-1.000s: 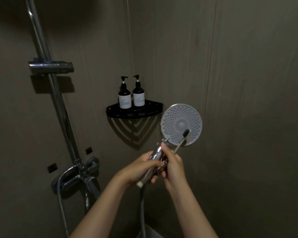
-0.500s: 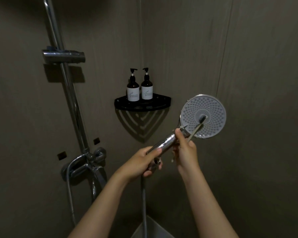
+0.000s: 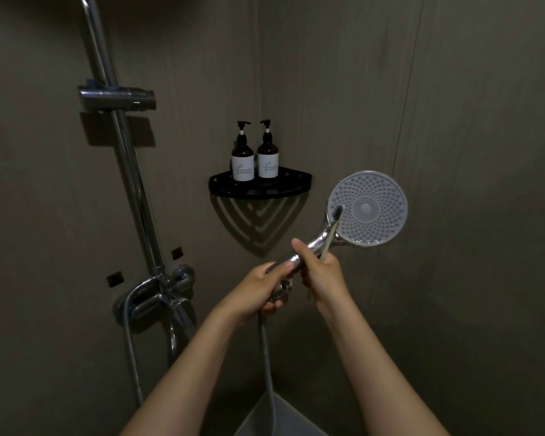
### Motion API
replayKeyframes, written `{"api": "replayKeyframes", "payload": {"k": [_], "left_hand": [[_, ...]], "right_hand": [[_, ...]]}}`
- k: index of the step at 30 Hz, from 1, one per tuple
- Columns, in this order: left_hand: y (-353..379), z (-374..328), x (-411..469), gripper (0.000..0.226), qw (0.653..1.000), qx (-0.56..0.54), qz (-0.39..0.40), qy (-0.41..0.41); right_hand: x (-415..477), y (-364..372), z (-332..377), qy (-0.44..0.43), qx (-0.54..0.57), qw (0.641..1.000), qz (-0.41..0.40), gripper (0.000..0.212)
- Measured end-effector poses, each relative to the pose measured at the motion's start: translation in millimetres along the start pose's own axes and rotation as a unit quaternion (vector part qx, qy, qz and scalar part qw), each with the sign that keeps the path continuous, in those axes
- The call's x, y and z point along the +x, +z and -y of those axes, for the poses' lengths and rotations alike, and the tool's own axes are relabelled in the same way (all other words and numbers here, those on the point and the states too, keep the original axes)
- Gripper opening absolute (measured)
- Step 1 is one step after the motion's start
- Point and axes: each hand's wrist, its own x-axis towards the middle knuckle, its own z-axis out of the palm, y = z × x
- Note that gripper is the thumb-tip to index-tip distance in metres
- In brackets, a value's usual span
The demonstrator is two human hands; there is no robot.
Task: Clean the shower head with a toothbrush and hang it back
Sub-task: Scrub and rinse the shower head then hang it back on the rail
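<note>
The round shower head faces me with its pale nozzle disc, right of centre. Its chrome handle slants down-left into my left hand, which grips the lower end where the hose leaves. My right hand pinches a toothbrush with a light handle. The dark bristles touch the left edge of the disc. The chrome holder on the riser rail stands empty at upper left.
A black corner shelf holds two dark pump bottles in the wall corner. The chrome mixer valve sits low on the left wall. Tiled walls close in on both sides.
The brush head slid from the disc's centre to its left edge. The shower head and both hands sit further right in the view, which shifted.
</note>
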Motion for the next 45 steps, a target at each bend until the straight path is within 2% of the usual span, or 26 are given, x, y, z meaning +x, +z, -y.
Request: {"api": "replayKeyframes", "payload": {"k": [4, 8, 13, 22, 27, 31, 35, 37, 38, 41, 45], "left_hand": [[-3.9, 9.9, -2.4, 0.033, 1.000, 0.009, 0.001, -0.020], [-16.3, 26.0, -4.9, 0.042, 0.997, -0.054, 0.001, -0.053], [-26.6, 43.2, -8.4, 0.059, 0.997, -0.035, -0.008, -0.065], [-23.3, 60.5, -13.8, 0.052, 0.983, -0.111, 0.018, -0.143], [-29.4, 66.9, -27.7, 0.032, 0.994, 0.048, 0.029, -0.091], [-33.8, 69.4, -37.8, 0.012, 0.987, 0.142, 0.067, -0.032], [-35.0, 69.2, -45.7, 0.008, 0.974, 0.212, 0.073, -0.017], [-33.3, 73.2, -46.7, 0.010, 0.962, 0.268, 0.054, -0.003], [-31.1, 76.2, -47.1, 0.009, 0.952, 0.303, 0.037, 0.008], [-24.3, 81.5, -50.0, 0.006, 0.922, 0.384, -0.013, 0.041], [-19.6, 80.2, -54.9, 0.014, 0.891, 0.439, -0.045, 0.106]], "right_hand": [[-0.2, -0.8, -13.0, 0.000, 0.007, 1.000, -0.024, 0.025], [-0.6, -6.4, -21.5, 0.015, 0.018, 0.997, -0.068, 0.030], [0.7, -15.1, -27.1, 0.039, 0.023, 0.995, -0.088, 0.027], [-5.4, -22.0, -49.2, 0.055, 0.020, 0.995, -0.085, 0.028], [-6.9, -29.6, -60.3, 0.066, 0.002, 0.994, -0.085, 0.028], [-10.5, -37.8, -68.8, 0.073, -0.036, 0.994, -0.074, 0.030], [-13.2, -41.0, -80.2, 0.073, -0.062, 0.994, -0.062, 0.033], [-16.6, -41.5, -87.0, 0.083, -0.082, 0.991, -0.062, 0.057], [-18.9, -42.0, -89.8, 0.084, -0.093, 0.990, -0.070, 0.061], [-19.8, -45.0, -97.2, 0.091, -0.087, 0.987, -0.097, 0.059], [-17.0, -46.0, -102.6, 0.117, -0.050, 0.984, -0.126, 0.046]]}}
